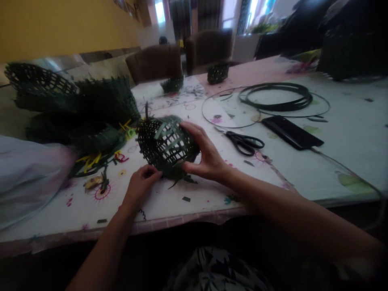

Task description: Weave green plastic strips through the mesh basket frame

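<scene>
A small dark green woven basket (pixel 145 141) lies tilted on its side on the table in front of me, its open lattice showing and loose strip ends sticking out. My right hand (pixel 206 155) grips its right side, thumb low at the front and fingers over the top. At the lower left of the basket, my left hand (pixel 144 182) has thumb and forefinger brought together close to the rim. Whether a strip is pinched there is too small to make out. Black-handled scissors (pixel 244 143) lie right of the basket.
Stacked green baskets (pixel 103 97) and a pale plastic bag (pixel 30 178) stand at left. A coil of dark strip (pixel 275 107) and a black phone (pixel 292 132) with a cable lie at right. Small baskets (pixel 217 74) sit farther back. Brown chairs (pixel 154 62) stand behind the table.
</scene>
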`<state>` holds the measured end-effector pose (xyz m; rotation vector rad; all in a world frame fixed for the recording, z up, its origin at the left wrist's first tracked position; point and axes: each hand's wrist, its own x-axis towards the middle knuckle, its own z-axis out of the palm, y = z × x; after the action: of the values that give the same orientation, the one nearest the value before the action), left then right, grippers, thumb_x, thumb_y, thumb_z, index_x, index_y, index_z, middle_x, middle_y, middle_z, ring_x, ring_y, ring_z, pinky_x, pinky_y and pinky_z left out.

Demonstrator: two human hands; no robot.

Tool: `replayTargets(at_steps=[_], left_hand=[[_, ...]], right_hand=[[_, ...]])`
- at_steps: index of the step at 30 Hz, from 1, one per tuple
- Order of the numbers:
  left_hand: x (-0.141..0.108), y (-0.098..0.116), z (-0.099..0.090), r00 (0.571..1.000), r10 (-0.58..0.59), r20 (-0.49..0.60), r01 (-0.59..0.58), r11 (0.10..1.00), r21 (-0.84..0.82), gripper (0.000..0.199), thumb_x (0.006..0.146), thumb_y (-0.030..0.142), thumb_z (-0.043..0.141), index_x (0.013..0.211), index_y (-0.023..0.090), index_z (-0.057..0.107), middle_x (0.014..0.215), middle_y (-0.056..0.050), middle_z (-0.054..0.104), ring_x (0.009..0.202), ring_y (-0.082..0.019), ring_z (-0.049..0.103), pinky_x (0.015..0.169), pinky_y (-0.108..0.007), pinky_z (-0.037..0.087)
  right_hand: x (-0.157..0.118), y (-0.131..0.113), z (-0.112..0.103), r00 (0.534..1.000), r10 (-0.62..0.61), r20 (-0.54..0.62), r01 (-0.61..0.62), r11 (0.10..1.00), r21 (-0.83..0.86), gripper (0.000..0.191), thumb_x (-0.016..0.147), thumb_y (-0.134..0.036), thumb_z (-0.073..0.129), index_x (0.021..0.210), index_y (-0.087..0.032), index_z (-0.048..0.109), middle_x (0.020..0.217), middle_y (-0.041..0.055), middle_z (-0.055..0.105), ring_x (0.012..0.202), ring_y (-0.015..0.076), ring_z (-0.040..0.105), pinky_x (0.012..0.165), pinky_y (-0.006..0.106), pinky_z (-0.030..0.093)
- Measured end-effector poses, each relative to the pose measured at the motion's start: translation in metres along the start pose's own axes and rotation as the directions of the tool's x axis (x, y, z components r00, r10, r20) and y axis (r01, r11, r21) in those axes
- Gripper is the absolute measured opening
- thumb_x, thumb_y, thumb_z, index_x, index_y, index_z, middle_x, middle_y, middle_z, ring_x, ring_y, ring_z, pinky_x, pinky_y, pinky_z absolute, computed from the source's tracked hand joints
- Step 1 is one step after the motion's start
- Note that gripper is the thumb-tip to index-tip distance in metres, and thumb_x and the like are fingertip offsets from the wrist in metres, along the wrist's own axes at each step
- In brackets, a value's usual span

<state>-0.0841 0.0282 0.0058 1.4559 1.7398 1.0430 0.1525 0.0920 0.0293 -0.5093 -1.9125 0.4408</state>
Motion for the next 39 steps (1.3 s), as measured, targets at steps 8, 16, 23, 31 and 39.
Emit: replayTargets(at_steps=[8, 16, 23, 31, 39], left_hand=[[0.002, -0.008, 0.0, 0.999, 0.02, -0.037, -0.023, 0.996, -0.082, 0.022, 0.067, 0.031, 0.074, 0.067, 0.018, 0.055, 0.067, 0.003, 0.059, 0.067, -0.013, 0.051, 0.067, -0.026, 0.038], [0.004, -0.015, -0.002, 0.999, 0.009, -0.051, -0.013, 0.996, -0.09, 0.025, 0.065, 0.031, 0.074, 0.064, 0.018, 0.053, 0.063, 0.003, 0.057, 0.062, -0.012, 0.048, 0.062, -0.025, 0.036], [0.004, -0.012, 0.0, 0.998, 0.011, -0.067, -0.019, 0.992, -0.121, 0.025, 0.063, 0.03, 0.072, 0.062, 0.018, 0.05, 0.06, 0.005, 0.053, 0.059, -0.01, 0.044, 0.059, -0.024, 0.033], [0.005, -0.013, 0.002, 0.994, 0.025, -0.108, -0.03, 0.998, -0.047, 0.025, 0.065, 0.028, 0.07, 0.062, 0.019, 0.047, 0.058, 0.005, 0.049, 0.057, -0.01, 0.041, 0.056, -0.023, 0.032], [0.003, -0.013, 0.001, 0.987, 0.063, -0.15, -0.06, 0.998, 0.019, 0.024, 0.065, 0.028, 0.07, 0.062, 0.02, 0.048, 0.058, 0.005, 0.051, 0.058, -0.011, 0.044, 0.057, -0.024, 0.034]], right_hand=[[-0.002, 0.007, 0.005, 0.996, -0.053, -0.077, 0.054, 0.998, 0.013, 0.083, 0.069, -0.024, 0.063, 0.147, -0.028, 0.035, 0.148, 0.0103, 0.044, 0.141, 0.0279, 0.039, 0.119, 0.051, 0.035], [-0.002, 0.007, 0.005, 0.996, -0.05, -0.079, 0.05, 0.999, 0.004, 0.084, 0.069, -0.025, 0.063, 0.147, -0.029, 0.034, 0.148, 0.009, 0.044, 0.141, 0.0284, 0.039, 0.118, 0.052, 0.036], [-0.003, 0.008, 0.006, 0.994, -0.063, -0.092, 0.064, 0.998, 0.009, 0.083, 0.069, -0.025, 0.062, 0.147, -0.028, 0.035, 0.147, 0.0094, 0.045, 0.14, 0.0288, 0.041, 0.117, 0.052, 0.036], [-0.008, 0.001, 0.009, 0.982, -0.117, -0.149, 0.116, 0.993, -0.015, 0.082, 0.069, -0.027, 0.067, 0.146, -0.025, 0.039, 0.147, 0.0124, 0.043, 0.142, 0.0309, 0.039, 0.117, 0.052, 0.037], [-0.009, -0.002, 0.009, 0.984, -0.121, -0.127, 0.118, 0.993, -0.03, 0.083, 0.071, -0.033, 0.07, 0.147, -0.027, 0.036, 0.15, 0.0117, 0.041, 0.143, 0.0316, 0.038, 0.117, 0.054, 0.036]])
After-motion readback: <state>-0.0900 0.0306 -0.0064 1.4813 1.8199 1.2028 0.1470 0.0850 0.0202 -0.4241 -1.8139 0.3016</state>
